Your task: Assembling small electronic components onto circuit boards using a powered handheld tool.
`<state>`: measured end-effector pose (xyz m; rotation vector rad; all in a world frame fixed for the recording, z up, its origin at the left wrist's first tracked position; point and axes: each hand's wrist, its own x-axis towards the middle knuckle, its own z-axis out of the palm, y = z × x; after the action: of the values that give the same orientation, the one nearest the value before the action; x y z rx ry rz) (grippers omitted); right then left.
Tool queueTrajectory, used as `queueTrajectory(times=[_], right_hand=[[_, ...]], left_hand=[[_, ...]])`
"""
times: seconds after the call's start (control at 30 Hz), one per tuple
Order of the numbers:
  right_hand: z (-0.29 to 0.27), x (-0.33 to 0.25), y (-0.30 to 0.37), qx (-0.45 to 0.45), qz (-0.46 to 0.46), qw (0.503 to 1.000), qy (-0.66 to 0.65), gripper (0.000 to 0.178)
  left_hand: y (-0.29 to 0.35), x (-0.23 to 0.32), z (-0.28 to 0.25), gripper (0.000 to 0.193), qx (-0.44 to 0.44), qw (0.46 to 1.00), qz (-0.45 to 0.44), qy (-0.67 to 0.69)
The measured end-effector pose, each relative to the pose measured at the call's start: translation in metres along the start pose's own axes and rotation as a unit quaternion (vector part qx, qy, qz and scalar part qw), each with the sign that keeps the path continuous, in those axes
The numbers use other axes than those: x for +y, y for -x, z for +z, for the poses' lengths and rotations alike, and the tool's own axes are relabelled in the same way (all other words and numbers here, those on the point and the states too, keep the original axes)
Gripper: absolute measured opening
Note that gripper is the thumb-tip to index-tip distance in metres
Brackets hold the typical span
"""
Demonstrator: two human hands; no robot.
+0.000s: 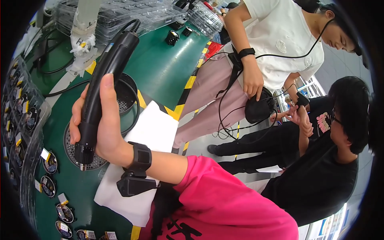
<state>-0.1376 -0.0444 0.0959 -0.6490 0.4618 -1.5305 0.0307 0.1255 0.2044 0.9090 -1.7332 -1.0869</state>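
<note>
My right hand (105,124) is closed round a black electric screwdriver (105,84), thumb along the near side and fingertips showing past its left side. The tool stands tilted, with its cord at the upper end and its metal tip pointing down. Beneath the tip lies a round perforated metal dish (71,146). Behind my hand stands a dark round bowl (127,86) with a perforated bottom. A black band with a small box (138,182) sits on my right wrist. My left hand is out of view.
Small round electronic modules (50,163) with silvery batteries line the green table's left side (160,60), beside a clear tray (30,120). White sheets (154,124) lie by the striped edge. Clear trays (120,18) are stacked behind. Two people (288,44) (320,172) stand at right.
</note>
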Motion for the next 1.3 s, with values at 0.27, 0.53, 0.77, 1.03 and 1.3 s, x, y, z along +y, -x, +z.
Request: queueTrajectory(times=[0.27,0.53,0.77,1.03,1.3], right_hand=[[0.001,-0.014,0.011,0.006,-0.044,0.999,0.014,0.063],[-0.005,-0.027,0.015,-0.09,-0.079,0.993,0.02,0.073],[-0.005,-0.026,0.016,-0.205,-0.127,0.969,0.057,0.078],[-0.01,-0.025,0.011,-0.257,-0.153,0.945,0.129,0.086],[-0.007,-0.026,0.018,-0.219,-0.129,0.958,0.134,0.088]], left_hand=[[-0.012,-0.038,-0.04,0.019,-0.06,0.995,-0.02,-0.076],[-0.012,-0.07,-0.036,0.045,-0.055,0.916,-0.212,-0.337],[-0.006,-0.075,-0.028,0.047,-0.043,0.901,-0.208,-0.379],[-0.014,-0.093,-0.004,0.046,-0.024,0.935,-0.069,-0.348],[-0.008,-0.1,0.005,0.047,0.021,0.937,-0.119,-0.326]])
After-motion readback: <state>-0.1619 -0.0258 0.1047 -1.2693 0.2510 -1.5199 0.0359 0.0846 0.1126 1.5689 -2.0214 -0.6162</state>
